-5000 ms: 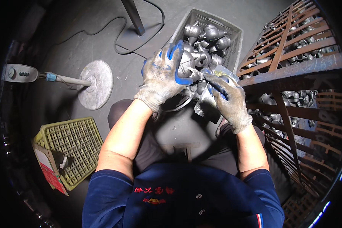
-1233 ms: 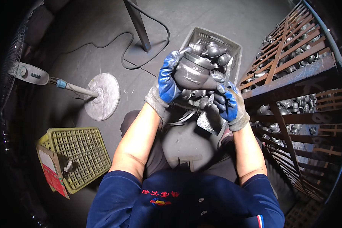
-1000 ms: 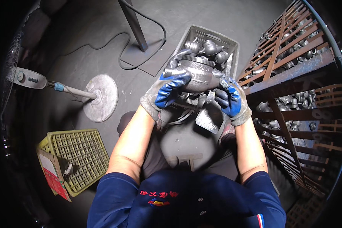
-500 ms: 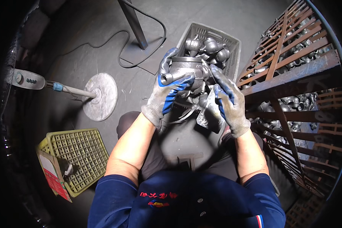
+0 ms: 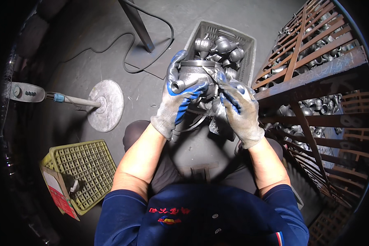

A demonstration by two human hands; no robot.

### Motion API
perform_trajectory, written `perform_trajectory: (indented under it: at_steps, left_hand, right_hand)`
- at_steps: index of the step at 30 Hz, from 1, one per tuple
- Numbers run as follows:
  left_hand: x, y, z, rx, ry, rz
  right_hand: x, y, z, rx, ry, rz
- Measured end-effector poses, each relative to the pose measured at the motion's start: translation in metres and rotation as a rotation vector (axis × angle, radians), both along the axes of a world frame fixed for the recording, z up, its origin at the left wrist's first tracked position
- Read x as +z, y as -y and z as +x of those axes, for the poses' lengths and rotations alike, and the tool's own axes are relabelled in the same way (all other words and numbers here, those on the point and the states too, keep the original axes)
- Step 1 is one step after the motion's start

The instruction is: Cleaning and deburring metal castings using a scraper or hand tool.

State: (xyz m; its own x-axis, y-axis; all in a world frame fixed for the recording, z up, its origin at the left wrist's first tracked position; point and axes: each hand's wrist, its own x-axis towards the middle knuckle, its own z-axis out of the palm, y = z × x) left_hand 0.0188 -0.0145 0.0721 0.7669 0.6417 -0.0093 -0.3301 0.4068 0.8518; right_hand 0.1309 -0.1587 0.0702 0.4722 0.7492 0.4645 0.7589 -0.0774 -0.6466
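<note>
Both gloved hands are up in front of the chest, and between them sits a heavy grey cast pipe fitting [image 5: 194,78]. The left hand [image 5: 177,102] is wrapped around its side, fingers curled under the body and a small side outlet poking out beside the thumb. The right hand [image 5: 240,108] is closed too, fingertips pinching in at the fitting's right edge; whether it grips a small tool there, I cannot tell. Just beyond the hands a grey plastic crate [image 5: 246,41] is heaped with similar fittings. Off to the left of the left hand, on the floor, stands a round fan base [image 5: 106,104], and nearer the left elbow a yellow-green crate [image 5: 84,172]. To the right of the right hand, a rusty metal rack [image 5: 315,82] holds more fittings. Doing this well looks like a matter of keeping the left-hand grip firm so the weight stays steady while the right fingers work the edge.
</note>
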Motion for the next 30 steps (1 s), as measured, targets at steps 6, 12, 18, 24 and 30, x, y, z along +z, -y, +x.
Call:
perform_trajectory:
  at_steps: [6, 12, 18, 24, 30]
  left_hand:
    - [-0.005, 0.002, 0.001, 0.038, -0.052, 0.008]
    - [-0.005, 0.0, 0.002, 0.005, -0.023, -0.02]
    - [-0.005, 0.0, 0.0, 0.024, -0.03, 0.025]
    - [-0.001, -0.003, -0.003, -0.037, -0.097, 0.053]
    - [-0.004, -0.006, -0.003, -0.077, -0.019, 0.055]
  right_hand:
    - [0.005, 0.002, -0.004, -0.056, 0.265, -0.148]
    - [0.008, 0.007, -0.005, -0.066, 0.3, -0.226]
    - [0.014, 0.009, -0.006, -0.046, 0.18, -0.237]
    - [0.01, 0.01, 0.011, 0.063, -0.295, -0.137]
    - [0.023, 0.013, 0.034, 0.151, -0.769, -0.278]
